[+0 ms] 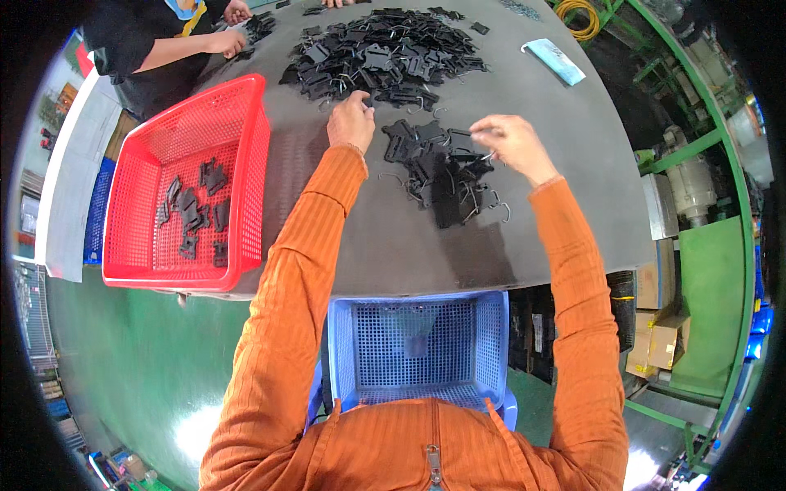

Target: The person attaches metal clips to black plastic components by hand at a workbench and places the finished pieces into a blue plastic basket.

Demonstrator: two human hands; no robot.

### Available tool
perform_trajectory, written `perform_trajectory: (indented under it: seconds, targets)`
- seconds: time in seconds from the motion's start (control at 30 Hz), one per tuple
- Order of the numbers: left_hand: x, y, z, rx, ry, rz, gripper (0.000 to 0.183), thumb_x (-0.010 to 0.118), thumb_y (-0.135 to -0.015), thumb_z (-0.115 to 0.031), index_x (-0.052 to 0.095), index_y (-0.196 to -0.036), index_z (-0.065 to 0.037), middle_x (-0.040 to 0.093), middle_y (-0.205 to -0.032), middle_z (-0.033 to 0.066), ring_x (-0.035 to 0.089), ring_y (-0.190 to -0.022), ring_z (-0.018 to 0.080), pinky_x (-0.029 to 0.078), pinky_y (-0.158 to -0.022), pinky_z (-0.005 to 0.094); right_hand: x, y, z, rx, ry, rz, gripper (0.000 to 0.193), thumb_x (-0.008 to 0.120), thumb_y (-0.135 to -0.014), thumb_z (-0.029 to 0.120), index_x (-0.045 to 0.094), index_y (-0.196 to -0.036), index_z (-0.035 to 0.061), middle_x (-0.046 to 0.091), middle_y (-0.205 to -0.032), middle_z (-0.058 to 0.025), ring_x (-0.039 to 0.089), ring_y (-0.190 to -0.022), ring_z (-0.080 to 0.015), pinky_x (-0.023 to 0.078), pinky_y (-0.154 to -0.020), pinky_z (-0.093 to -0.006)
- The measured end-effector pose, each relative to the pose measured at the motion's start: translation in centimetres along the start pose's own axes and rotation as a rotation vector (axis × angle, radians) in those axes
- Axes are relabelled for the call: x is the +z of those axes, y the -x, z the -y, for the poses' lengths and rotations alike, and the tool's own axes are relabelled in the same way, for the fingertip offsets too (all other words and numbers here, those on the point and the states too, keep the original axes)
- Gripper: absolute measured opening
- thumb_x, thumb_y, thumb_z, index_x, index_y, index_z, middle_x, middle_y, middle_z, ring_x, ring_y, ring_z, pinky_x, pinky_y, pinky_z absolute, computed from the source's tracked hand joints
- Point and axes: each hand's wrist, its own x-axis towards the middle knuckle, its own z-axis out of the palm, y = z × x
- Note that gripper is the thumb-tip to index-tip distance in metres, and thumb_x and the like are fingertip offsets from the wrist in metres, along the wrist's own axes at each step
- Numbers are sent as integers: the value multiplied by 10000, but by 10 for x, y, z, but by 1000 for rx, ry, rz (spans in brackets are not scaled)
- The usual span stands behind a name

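My left hand point(351, 124) is closed at the near edge of a large heap of black plastic pieces point(385, 59). A small dark piece point(368, 102) shows at its fingertips. To the right, my right hand point(514, 146) pinches a bent metal hook point(486, 156) at the edge of a smaller pile of black plastic pieces point(443, 184). Several wire hooks stick out of this pile on its near side. What lies under the right fingers is partly hidden.
A red basket point(255, 176) with several black pieces stands on the grey table point(573, 237) at left. Below the table's near edge is a blue basket point(501, 348). Another person's hand point(226, 42) handles pieces at far left. A light-blue packet point(553, 61) lies far right.
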Motion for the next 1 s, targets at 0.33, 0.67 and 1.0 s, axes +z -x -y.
perform_trajectory:
  seconds: [0.33,0.67,1.0]
  targets:
    - [-49,13,-45,123,335,482,229,572,-836,-146,682,-1025,-78,633,-693,74,577,-587,111,484,-544,248,-13,6,-30,231,-355,151,198,641,-852,240,638,-971,81,382,-578,92,314,-473,-3,223,-402,-153]
    - [-82,6,-37,-625,1164,812,344,575,-846,-88,504,-1169,6,450,-690,-43,355,-505,21,272,-402,162,46,-14,-19,-352,508,-202,326,657,-785,210,592,-1101,164,580,-978,-80,589,-923,-284,475,-794,-387]
    - [-92,52,-7,78,172,216,229,610,-810,-162,661,-1006,-54,662,-931,108,607,-789,181,476,-747,302,33,-28,21,-421,184,-183,128,656,-783,178,684,-836,66,655,-755,-67,615,-726,-187,478,-674,-306]
